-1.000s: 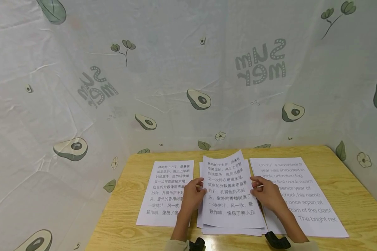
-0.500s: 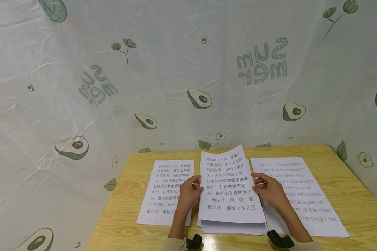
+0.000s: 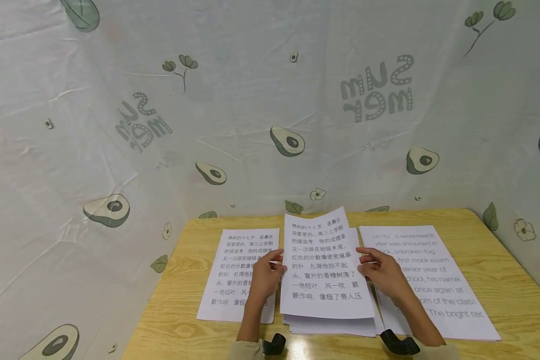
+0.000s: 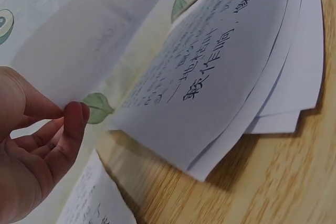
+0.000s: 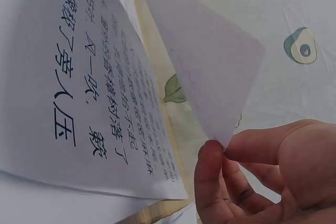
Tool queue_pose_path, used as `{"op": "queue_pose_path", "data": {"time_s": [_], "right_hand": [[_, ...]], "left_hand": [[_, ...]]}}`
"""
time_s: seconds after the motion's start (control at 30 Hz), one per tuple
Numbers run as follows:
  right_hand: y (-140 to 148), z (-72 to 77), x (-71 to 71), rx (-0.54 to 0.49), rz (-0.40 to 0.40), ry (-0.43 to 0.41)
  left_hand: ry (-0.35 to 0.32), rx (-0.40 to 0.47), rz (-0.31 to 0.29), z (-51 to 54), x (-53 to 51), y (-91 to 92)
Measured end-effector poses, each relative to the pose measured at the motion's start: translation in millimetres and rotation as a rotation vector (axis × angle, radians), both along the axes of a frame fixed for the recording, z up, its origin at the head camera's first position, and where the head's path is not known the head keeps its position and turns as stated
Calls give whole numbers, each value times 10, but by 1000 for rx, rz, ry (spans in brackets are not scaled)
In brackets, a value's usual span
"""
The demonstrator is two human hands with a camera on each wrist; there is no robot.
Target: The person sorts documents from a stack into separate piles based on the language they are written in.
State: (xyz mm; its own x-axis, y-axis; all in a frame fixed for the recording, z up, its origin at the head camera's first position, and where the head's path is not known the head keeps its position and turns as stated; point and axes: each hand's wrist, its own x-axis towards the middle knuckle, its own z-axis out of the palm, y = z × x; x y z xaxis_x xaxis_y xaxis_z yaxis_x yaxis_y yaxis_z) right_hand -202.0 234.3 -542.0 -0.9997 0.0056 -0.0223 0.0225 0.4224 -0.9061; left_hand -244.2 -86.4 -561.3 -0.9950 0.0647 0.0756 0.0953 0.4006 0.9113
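Observation:
In the head view a sheet of paper (image 3: 321, 265) printed with Chinese characters is held up over the middle paper stack (image 3: 333, 327), its top edge bowed. My left hand (image 3: 266, 277) pinches its left edge between thumb and fingers; the left wrist view shows the lifted sheet (image 4: 94, 30) in that hand (image 4: 39, 150). At the opposite edge my right hand (image 3: 384, 275) pinches the paper. In the right wrist view thumb and fingers of the right hand (image 5: 262, 171) grip a corner of the sheet (image 5: 215, 61). Most of the middle stack is hidden under the sheet.
Left of the middle lies another Chinese-printed paper pile (image 3: 227, 275), partly behind my left hand. On the right sits an English-printed stack (image 3: 436, 280), with my right forearm across it. The wooden table (image 3: 171, 300) meets an avocado-patterned curtain (image 3: 252, 190) at the back.
Both hands have raised the sheet a little off the middle stack and shifted it slightly to the left. The side piles have stayed in place.

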Motion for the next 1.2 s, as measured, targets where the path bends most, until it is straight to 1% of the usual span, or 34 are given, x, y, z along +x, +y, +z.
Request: {"op": "queue_pose_path", "data": {"time_s": [0.1,0.23,0.4,0.53,0.67,0.93,1.07,1.2], "right_hand": [[-23,8,0,-32,5,-3],[-86,7,-13,-63,-4,-28],[-238,0,-41,-115,-14,-41],[-397,-15,-70,-163,-20,-59],[-571,-32,-108,-196,-29,-81],[-890,-90,-185,-248,-34,-98],[-1030,-138,-212,-283,-42,-118],[-1182,-196,-242,-304,-37,-110]], "left_hand": [[-8,4,5,9,-7,-27],[-15,1,21,14,-15,-84],[-16,-2,49,-6,-30,-218],[-19,-17,75,-33,-52,-371],[-31,-19,87,-47,-70,-546],[-39,9,94,-35,-72,-892],[-39,22,81,-43,-66,-1059],[-46,11,87,-50,-63,-1223]]}}
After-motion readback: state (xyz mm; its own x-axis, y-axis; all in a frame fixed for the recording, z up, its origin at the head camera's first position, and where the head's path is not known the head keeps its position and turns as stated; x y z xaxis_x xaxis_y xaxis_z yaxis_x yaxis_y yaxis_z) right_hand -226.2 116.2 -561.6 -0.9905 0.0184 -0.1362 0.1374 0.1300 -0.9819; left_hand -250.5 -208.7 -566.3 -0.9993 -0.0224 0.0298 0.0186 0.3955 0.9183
